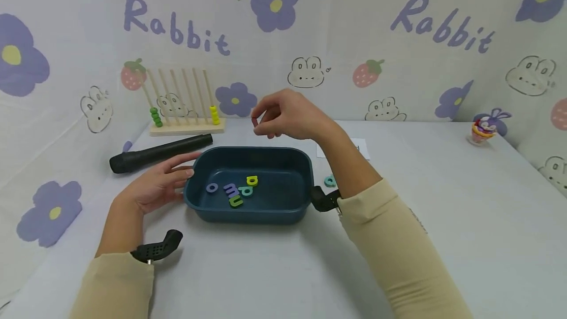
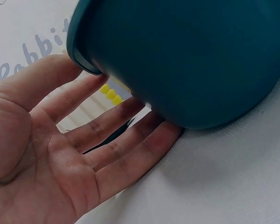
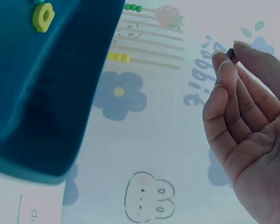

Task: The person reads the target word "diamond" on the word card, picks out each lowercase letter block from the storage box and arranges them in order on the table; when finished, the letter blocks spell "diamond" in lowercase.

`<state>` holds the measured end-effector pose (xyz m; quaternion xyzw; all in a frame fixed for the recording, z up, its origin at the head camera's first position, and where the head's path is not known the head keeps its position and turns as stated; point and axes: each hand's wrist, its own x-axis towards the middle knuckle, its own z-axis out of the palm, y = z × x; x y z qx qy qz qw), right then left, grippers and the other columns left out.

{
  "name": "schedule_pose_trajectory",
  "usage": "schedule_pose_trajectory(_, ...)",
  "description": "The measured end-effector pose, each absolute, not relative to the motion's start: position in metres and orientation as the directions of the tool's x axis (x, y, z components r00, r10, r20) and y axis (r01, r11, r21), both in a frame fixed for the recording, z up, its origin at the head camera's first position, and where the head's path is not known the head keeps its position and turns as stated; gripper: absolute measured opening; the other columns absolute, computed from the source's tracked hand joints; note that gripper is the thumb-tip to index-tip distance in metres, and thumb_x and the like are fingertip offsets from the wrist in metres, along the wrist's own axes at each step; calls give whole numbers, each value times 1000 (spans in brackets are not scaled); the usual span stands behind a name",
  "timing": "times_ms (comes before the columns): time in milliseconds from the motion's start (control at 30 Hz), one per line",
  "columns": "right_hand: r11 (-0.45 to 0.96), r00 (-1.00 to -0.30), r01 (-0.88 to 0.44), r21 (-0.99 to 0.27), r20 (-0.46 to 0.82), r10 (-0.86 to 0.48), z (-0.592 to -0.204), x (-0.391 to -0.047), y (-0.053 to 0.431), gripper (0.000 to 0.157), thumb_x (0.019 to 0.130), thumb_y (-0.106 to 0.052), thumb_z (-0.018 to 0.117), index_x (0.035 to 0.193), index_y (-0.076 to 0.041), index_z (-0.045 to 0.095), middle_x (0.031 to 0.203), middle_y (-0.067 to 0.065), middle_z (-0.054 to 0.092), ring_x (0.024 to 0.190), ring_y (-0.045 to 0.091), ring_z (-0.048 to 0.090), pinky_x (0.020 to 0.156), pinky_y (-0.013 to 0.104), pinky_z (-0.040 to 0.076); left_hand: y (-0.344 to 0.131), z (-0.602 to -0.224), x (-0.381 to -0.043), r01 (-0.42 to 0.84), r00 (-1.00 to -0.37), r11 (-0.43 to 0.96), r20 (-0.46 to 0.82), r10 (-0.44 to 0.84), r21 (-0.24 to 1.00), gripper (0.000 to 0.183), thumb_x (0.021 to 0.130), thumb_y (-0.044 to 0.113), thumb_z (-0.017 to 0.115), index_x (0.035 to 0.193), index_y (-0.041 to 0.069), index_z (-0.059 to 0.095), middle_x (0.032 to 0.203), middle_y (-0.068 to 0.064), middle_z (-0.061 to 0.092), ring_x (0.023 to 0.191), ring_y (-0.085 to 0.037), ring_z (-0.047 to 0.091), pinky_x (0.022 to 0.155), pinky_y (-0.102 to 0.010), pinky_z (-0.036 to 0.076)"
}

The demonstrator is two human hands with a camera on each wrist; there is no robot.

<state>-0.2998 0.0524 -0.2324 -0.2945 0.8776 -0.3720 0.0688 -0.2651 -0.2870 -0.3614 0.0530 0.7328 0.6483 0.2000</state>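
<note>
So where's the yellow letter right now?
In the head view, the yellow letter lies inside the blue tray, near its middle, with a light-teal letter just on its near side.

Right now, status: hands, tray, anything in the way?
Left hand touching left end of blue tray. Right hand pinching a small dark piece, raised. Letters inside tray. No obstruction seen between right hand and tray.
</note>
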Motion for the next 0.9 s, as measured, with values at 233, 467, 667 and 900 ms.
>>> schedule_pose_trajectory(233,563,-833,-443,-698,89,-546,-237,-293,67,27,94,-17,75,120,-9,73,96,7,78,83,21,72,82,36,58,-289,-361,-264,-168,-913,153,-212,349,974,60,106,28,60,160,26,36,142,8,57,124,-15,62,98,-41,55)
schedule_pose_trajectory(467,576,-846,-439,-689,100,-524,-244,-287,84,28,94,-17,74,121,-9,72,95,7,78,89,27,74,86,38,59,-288,-363,-265,-178,-909,132,-215,356,975,60,106,26,61,160,26,36,141,9,58,122,-15,63,97,-39,55)
schedule_pose_trajectory(667,588,-853,-440,-678,112,-510,-249,-280,99,27,94,-18,74,120,-9,72,94,7,79,88,25,74,86,38,58,-290,-364,-264,-182,-909,124,-215,357,975,60,106,26,60,161,26,36,139,10,60,120,-15,63,96,-38,55)
schedule_pose_trajectory(900,625,-883,-409,-664,115,-456,-252,-272,123,28,94,-19,75,121,-11,70,95,5,79,85,19,72,83,38,57,-285,-364,-265,-179,-910,128,-214,357,976,61,106,27,61,161,26,35,140,9,59,122,-16,62,97,-39,55)
